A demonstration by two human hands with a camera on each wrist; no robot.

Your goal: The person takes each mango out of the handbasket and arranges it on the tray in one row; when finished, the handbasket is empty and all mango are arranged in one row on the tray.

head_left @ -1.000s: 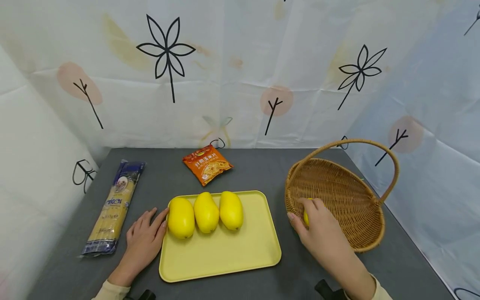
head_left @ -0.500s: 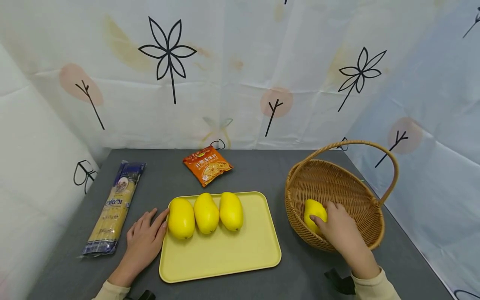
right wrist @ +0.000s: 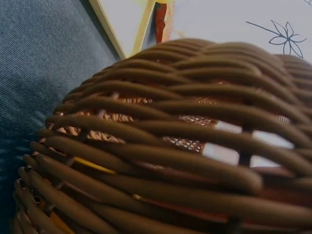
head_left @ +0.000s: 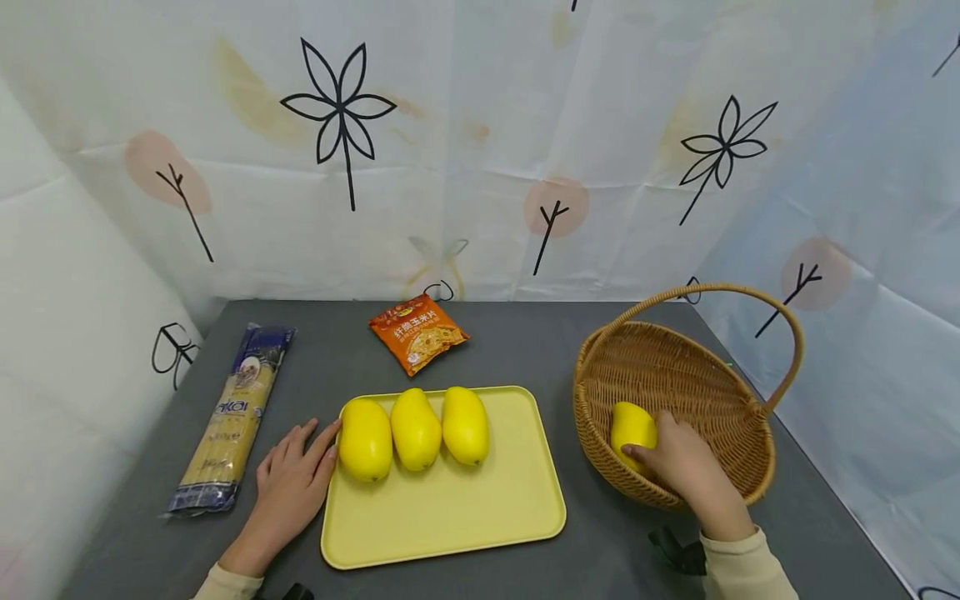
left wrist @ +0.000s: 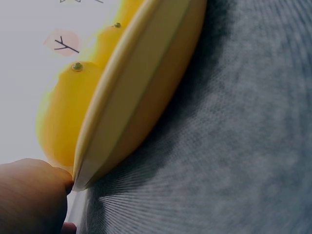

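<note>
In the head view my right hand (head_left: 686, 458) is inside the wicker basket (head_left: 720, 383), holding a yellow mango (head_left: 632, 425) at its right end. The thumb lies across the mango's front, and the other fingers are partly hidden behind it. My left hand (head_left: 292, 483) touches the left rim of the yellow tray (head_left: 450, 517) with its fingers relaxed. Three more mangoes stand side by side at the tray's back left, the leftmost mango (head_left: 365, 439) close to my left fingertips. The left wrist view shows the thumb (left wrist: 39, 187) right at the tray's rim.
A pack of pasta (head_left: 232, 425) lies left of my left hand. An orange snack packet (head_left: 418, 333) rests behind the tray. The basket's arched handle (head_left: 795, 350) rises over its opening. Basket weave (right wrist: 161, 131) fills most of the right wrist view.
My right hand has shifted right within the basket, and the mango, mostly covered before, now shows clearly and sits further right. The left hand and tray have stayed put.
</note>
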